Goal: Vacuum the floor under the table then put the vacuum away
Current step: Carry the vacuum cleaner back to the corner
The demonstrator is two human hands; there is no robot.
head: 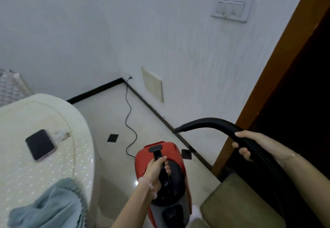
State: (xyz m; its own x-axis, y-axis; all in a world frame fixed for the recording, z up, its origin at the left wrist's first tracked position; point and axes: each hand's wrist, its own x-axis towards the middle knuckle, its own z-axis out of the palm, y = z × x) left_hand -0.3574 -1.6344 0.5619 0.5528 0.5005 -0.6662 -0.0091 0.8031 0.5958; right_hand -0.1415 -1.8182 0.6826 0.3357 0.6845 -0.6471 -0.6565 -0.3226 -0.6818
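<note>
A red and black canister vacuum (142,158) hangs above the floor in the lower middle. My left hand (155,170) grips its black carrying handle. My right hand (250,145) grips the black ribbed hose (205,122), which arcs up and left from my hand and ends near the skirting. The vacuum's black power cord (129,117) snakes over the pale tiled floor (110,113) to a wall socket in the corner. The white plastic table (44,124) stands at the left.
On the table lie a dark phone (40,144) and a blue-grey cloth (51,208). A brown door frame (267,77) and a dark doorway are at the right. A light switch plate (232,8) is on the white wall. An olive mat (237,201) lies by the doorway.
</note>
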